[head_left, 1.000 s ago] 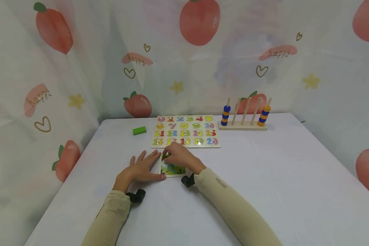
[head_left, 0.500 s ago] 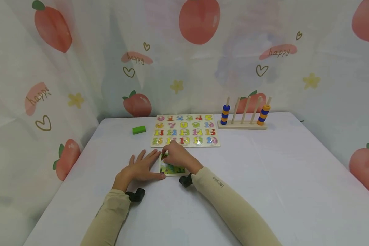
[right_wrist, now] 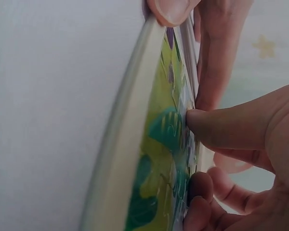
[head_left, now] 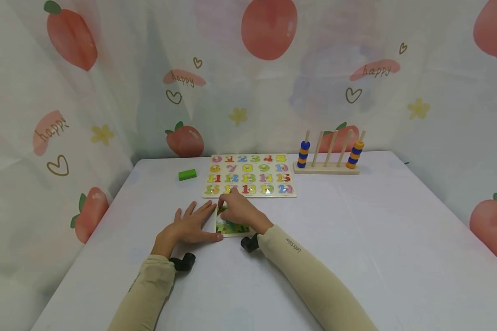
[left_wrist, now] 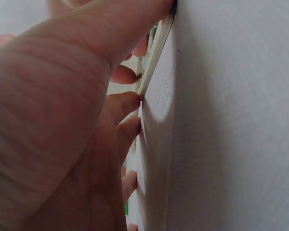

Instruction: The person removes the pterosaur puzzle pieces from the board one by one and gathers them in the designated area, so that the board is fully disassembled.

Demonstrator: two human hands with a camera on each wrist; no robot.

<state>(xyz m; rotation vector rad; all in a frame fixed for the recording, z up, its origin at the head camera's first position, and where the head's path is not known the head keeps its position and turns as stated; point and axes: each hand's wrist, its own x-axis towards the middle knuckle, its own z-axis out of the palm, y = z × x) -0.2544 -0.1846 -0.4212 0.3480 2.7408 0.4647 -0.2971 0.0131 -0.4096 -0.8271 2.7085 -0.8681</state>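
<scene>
A small framed jigsaw puzzle with a green picture lies on the table in the head view. My left hand spreads along its left side. Its thumb touches the near left corner, and its index fingertip is at the far left corner. Over the far left part of the puzzle, my right hand has its thumb and index finger around a puzzle piece. Its other fingers curl down to the picture in the right wrist view. The right hand covers much of the picture, and the piece is mostly hidden.
Just beyond the puzzle lies a number board with coloured numerals. A green block is to its left. At the back right stands a wooden bead rack with blue and orange beads. Patterned cloth hangs around the white table.
The head view has shifted slightly. Both hands stay at the puzzle in nearly the same place, with the right wrist a little further left than a second ago.
</scene>
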